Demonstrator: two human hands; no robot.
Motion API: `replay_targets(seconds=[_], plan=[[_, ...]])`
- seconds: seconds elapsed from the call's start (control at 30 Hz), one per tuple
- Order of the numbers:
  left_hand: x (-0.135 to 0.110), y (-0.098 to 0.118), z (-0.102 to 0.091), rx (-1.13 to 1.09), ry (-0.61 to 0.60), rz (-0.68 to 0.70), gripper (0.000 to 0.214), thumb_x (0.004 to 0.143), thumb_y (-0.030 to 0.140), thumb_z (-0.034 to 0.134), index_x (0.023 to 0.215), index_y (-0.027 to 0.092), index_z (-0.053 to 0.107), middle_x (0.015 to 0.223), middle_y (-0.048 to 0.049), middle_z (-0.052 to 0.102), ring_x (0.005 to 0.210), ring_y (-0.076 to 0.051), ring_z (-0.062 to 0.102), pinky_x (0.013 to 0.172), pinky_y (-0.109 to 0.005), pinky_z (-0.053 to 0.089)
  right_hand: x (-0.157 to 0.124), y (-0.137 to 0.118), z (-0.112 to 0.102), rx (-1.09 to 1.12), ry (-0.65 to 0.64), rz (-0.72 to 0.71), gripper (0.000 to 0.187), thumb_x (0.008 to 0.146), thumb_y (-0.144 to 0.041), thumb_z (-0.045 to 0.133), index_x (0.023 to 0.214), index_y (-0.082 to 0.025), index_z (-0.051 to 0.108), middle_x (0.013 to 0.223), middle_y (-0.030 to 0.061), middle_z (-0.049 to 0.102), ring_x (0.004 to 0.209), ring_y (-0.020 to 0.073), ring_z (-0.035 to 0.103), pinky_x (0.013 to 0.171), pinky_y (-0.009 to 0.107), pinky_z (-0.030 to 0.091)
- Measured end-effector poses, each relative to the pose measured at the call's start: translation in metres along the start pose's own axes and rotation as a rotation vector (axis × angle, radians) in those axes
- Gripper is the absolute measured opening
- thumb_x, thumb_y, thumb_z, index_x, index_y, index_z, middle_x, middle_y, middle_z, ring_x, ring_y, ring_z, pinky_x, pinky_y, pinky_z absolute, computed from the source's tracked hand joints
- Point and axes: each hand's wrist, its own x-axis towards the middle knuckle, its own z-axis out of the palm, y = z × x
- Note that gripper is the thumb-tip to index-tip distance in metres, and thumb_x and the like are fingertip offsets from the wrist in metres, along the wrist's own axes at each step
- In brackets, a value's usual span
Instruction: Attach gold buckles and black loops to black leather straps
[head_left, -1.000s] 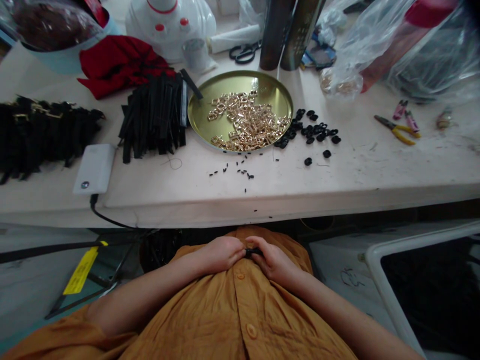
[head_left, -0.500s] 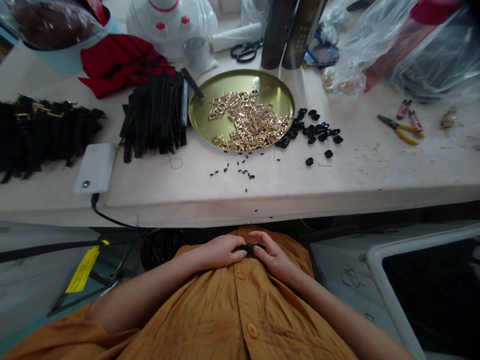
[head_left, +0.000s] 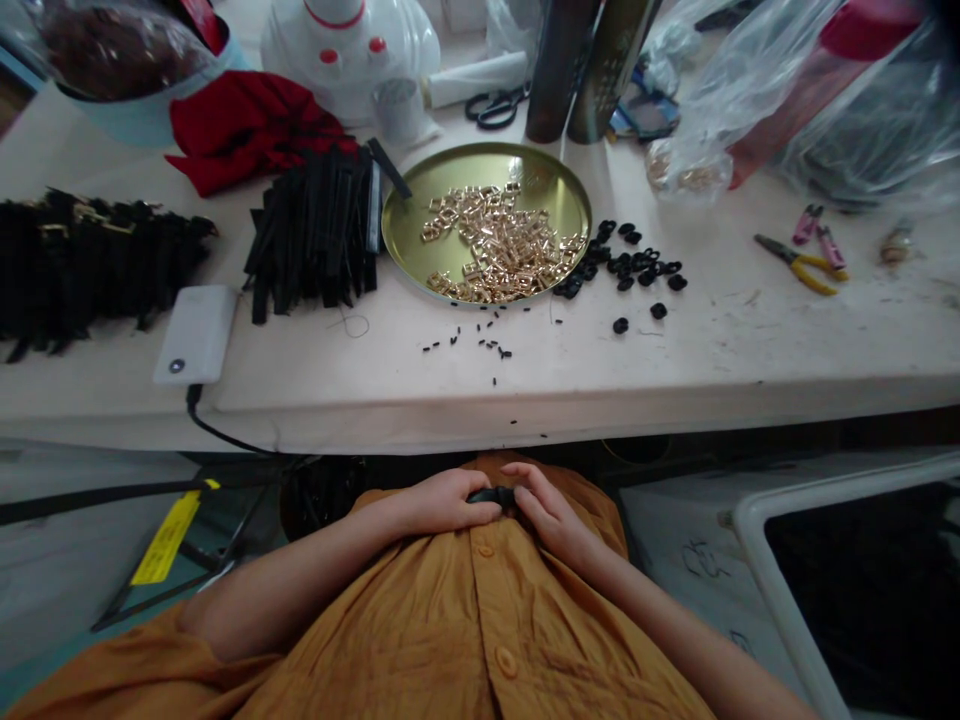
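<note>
Short black strap at the lower centre of the frame.
White power bank on the worktop, left of the frame; left hand pinching the strap, lower centre; golden tray of buckles, upper centre; right hand at the strap's right end (whether gripping, I cannot tell); yellow-handled pliers, upper right.

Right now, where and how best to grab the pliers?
Likely by the yellow handles, from the near right side: the pliers lie flat, nose pointing left and away, handles splayed rightward; the pink tool crowds their far side.
</note>
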Motion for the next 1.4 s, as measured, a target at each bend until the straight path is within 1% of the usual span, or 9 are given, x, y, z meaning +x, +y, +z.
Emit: replay_targets(seconds=[0.13,0.47,0.57,0.67,0.83,0.9,1.07,1.2,1.4], plan=[[-0.003,0.002,-0.001,0.032,-0.006,0.03,0.033,0.084,0.037,0.035,0.081,0.013,0.058,0.077,-0.0021,0.061,0.069,-0.013,0.053,0.061,-0.021,0.038,-0.004,0.006,0.001,-0.106,-0.028,-0.113,0.026,0.086,-0.022,0.034,0.111,-0.019,0.041,0.105,0.0079,0.055,0.098,0.0169,0.052,0.085,0.034,0.042],[-0.004,0.006,0.007,0.328,0.022,0.06,0.034,0.085,0.032,0.033,0.077,0.014,0.061,0.076,-0.0066,0.063,0.07,-0.018,0.056,0.061,-0.025,0.038,-0.002,0.003,0.004,-0.178,-0.179,-0.225,0.03,0.085,-0.019,0.037,0.115,-0.021,0.041,0.104,0.0066,0.058,0.096,0.0167,0.055,0.083,0.034,0.043],[-0.006,0.004,0.005,0.181,0.036,0.089,0.031,0.086,0.031,0.033,0.077,0.014,0.058,0.074,-0.0036,0.06,0.069,-0.014,0.053,0.062,-0.023,0.038,-0.001,0.004,0.005,-0.055,-0.108,-0.156,0.029,0.085,-0.021,0.035,0.114,-0.021,0.04,0.097,0.005,0.057,0.089,0.0154,0.054,0.079,0.031,0.044],[-0.007,0.003,-0.002,-0.076,-0.02,0.091,0.031,0.086,0.033,0.034,0.074,0.014,0.056,0.069,0.0001,0.055,0.065,-0.011,0.049,0.061,-0.021,0.038,0.0,0.006,0.004,0.084,-0.055,-0.043,0.029,0.086,-0.025,0.034,0.114,-0.021,0.039,0.077,0.0,0.052,0.071,0.0133,0.052,0.067,0.027,0.045],[-0.003,-0.002,-0.014,-0.733,-0.173,-0.072,0.027,0.082,0.036,0.044,0.084,0.012,0.058,0.072,-0.0014,0.06,0.063,-0.009,0.053,0.065,-0.023,0.043,-0.002,0.001,0.002,0.153,-0.074,-0.024,0.029,0.086,-0.029,0.034,0.113,-0.022,0.04,0.066,-0.0031,0.042,0.06,0.0127,0.046,0.058,0.024,0.042],[-0.001,-0.004,-0.018,-0.886,-0.247,-0.128,0.025,0.077,0.035,0.053,0.085,0.011,0.059,0.07,-0.0022,0.062,0.06,-0.009,0.055,0.066,-0.025,0.044,-0.003,-0.001,0.002,0.127,-0.063,-0.053,0.029,0.086,-0.03,0.034,0.113,-0.022,0.04,0.067,-0.0026,0.043,0.061,0.0131,0.046,0.059,0.025,0.042],[0.002,-0.001,-0.023,-0.864,-0.324,-0.15,0.025,0.069,0.033,0.065,0.083,0.013,0.059,0.066,0.0005,0.063,0.061,-0.01,0.058,0.069,-0.027,0.045,-0.004,-0.001,0.002,0.051,-0.053,-0.096,0.03,0.086,-0.032,0.035,0.113,-0.021,0.04,0.077,0.0003,0.051,0.067,0.0138,0.05,0.064,0.027,0.044],[0.004,-0.002,-0.018,-0.833,-0.293,-0.134,0.028,0.069,0.039,0.064,0.078,0.014,0.057,0.061,0.0022,0.062,0.059,-0.01,0.059,0.067,-0.027,0.046,-0.005,-0.003,0.001,0.012,-0.101,-0.124,0.03,0.087,-0.029,0.034,0.115,-0.021,0.039,0.085,0.0022,0.054,0.075,0.0146,0.053,0.069,0.027,0.045],[0.005,-0.007,-0.01,-0.818,-0.352,-0.113,0.034,0.068,0.045,0.062,0.075,0.013,0.054,0.059,0.0015,0.06,0.06,-0.012,0.061,0.065,-0.027,0.046,-0.008,-0.004,0.004,-0.052,-0.134,-0.18,0.03,0.085,-0.023,0.034,0.115,-0.021,0.039,0.094,0.0052,0.057,0.086,0.0164,0.056,0.077,0.03,0.044]])
